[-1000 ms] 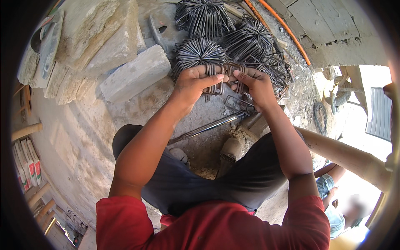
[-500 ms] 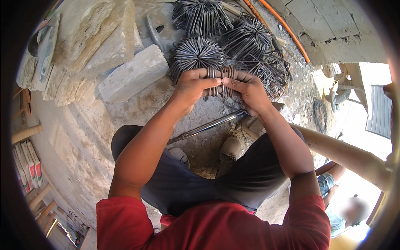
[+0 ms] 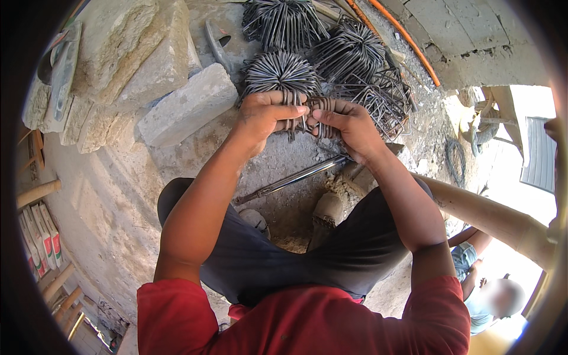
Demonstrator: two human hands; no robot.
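Observation:
Steel rebar stirrups are gripped in both of my hands, held up in front of my knees. My left hand (image 3: 259,122) is closed round several of these bent rods (image 3: 291,128), its thumb pressed across them. Closed on a second group of stirrups (image 3: 323,131), my right hand (image 3: 357,128) sits close beside the left, thumb and fingers pinching the bars. The lower parts of the bars are hard to make out. Just beyond my hands stands a round, fanned stack of stirrups (image 3: 281,72).
More stirrup stacks (image 3: 284,23) (image 3: 350,50) and a loose heap (image 3: 381,103) lie behind. Large stone blocks (image 3: 188,106) are at the left. A metal bar (image 3: 293,179) lies between my feet and hands. A wooden pole (image 3: 485,219) runs along the right; a person (image 3: 473,266) sits beyond it.
My hands have shifted slightly left and drawn apart a little, and the bars in the left hand have separated from those in the right. The person at the right has moved an arm.

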